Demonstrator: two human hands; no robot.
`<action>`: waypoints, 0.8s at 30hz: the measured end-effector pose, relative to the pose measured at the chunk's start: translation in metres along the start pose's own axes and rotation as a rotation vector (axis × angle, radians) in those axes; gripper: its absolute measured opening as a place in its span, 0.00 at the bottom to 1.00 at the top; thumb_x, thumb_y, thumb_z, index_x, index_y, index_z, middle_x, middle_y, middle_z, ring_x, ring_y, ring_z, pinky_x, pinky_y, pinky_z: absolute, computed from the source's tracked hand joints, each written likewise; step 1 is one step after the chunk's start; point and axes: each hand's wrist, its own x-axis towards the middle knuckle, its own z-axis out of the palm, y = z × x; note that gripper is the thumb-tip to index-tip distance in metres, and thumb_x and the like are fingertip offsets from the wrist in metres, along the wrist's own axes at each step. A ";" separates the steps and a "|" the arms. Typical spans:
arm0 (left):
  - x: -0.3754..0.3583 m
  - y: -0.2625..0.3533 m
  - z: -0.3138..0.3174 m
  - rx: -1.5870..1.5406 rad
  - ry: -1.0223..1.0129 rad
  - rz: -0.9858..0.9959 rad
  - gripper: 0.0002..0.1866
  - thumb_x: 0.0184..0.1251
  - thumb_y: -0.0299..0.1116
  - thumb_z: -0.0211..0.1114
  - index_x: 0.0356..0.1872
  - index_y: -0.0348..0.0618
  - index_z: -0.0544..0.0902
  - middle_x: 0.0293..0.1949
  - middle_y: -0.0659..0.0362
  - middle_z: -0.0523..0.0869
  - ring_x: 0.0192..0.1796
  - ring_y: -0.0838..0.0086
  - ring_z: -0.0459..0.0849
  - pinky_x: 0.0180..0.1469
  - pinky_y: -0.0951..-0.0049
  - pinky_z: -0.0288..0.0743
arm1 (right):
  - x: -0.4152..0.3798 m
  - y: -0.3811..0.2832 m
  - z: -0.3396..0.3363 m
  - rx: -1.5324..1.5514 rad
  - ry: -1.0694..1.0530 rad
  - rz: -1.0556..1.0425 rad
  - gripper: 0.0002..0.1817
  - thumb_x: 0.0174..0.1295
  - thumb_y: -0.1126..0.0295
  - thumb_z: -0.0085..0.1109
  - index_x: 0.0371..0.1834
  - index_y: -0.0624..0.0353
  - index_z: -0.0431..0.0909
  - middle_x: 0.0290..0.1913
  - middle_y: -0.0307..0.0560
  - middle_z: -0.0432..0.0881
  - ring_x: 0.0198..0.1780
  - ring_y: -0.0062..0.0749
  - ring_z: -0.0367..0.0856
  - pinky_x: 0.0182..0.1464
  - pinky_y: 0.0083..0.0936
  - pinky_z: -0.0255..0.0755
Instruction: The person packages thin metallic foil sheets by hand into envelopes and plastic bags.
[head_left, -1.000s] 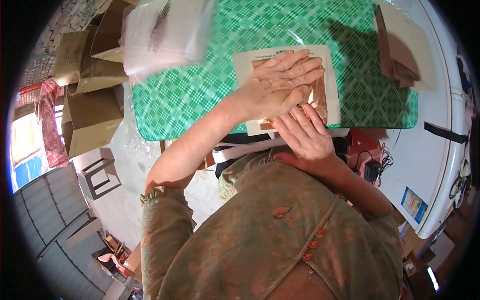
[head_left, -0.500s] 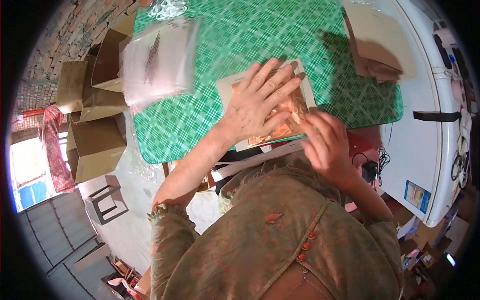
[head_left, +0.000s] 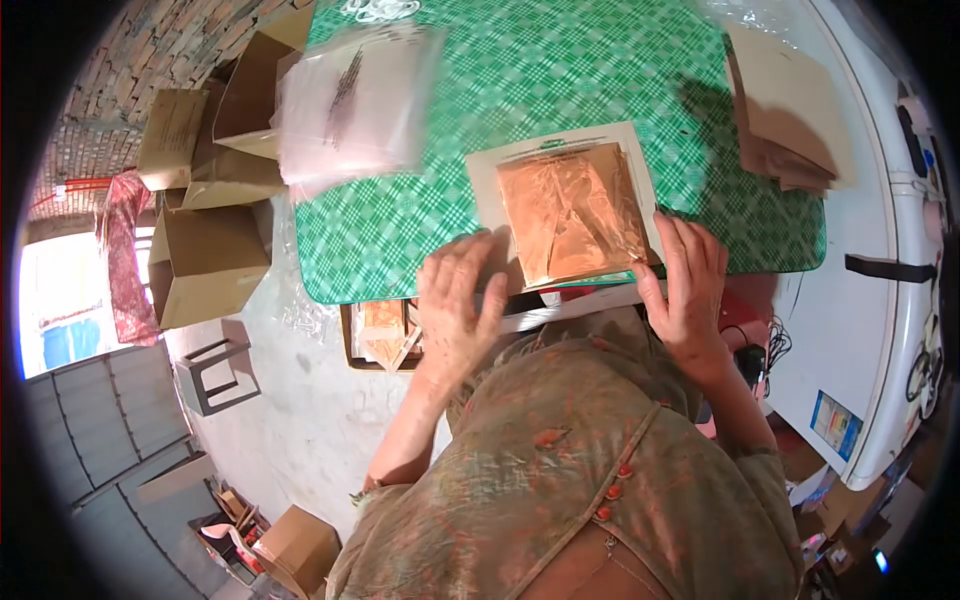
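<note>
Green plaid tablecloth, near edge: copper-coloured film packet on a beige sheet, your left hand loosely open beside them, your right hand half-open, thumb at the packet's near-right corner, grip unclear; light, even fingertip pressure should best avoid creasing.

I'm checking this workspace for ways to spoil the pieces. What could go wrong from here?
The copper packet lies near the front edge of the table, so a careless tug by the right hand or left hand might drag it off. Its shiny surface is already wrinkled; more pressing could deepen the creases. The clear bags reach the table's left side and might slide down if bumped.
</note>
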 end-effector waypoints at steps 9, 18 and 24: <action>-0.045 0.025 0.003 -0.306 0.053 -0.289 0.31 0.66 0.18 0.73 0.72 0.37 0.80 0.67 0.43 0.84 0.61 0.52 0.85 0.63 0.55 0.82 | -0.004 -0.015 -0.002 0.180 -0.022 0.099 0.37 0.62 0.70 0.75 0.76 0.65 0.73 0.57 0.57 0.81 0.57 0.57 0.77 0.62 0.50 0.72; -0.055 0.023 0.009 -0.368 0.103 -0.418 0.25 0.78 0.22 0.69 0.73 0.34 0.79 0.53 0.52 0.83 0.47 0.69 0.88 0.54 0.68 0.87 | -0.019 -0.025 -0.007 0.313 -0.008 0.161 0.35 0.63 0.76 0.73 0.75 0.65 0.72 0.58 0.59 0.81 0.56 0.58 0.77 0.58 0.47 0.75; -0.066 0.022 0.014 -1.039 0.093 -0.747 0.18 0.83 0.26 0.69 0.67 0.32 0.81 0.43 0.59 0.86 0.42 0.71 0.89 0.48 0.72 0.88 | -0.032 -0.031 -0.007 0.638 -0.021 0.368 0.29 0.68 0.79 0.70 0.72 0.63 0.74 0.58 0.57 0.81 0.51 0.45 0.83 0.53 0.37 0.80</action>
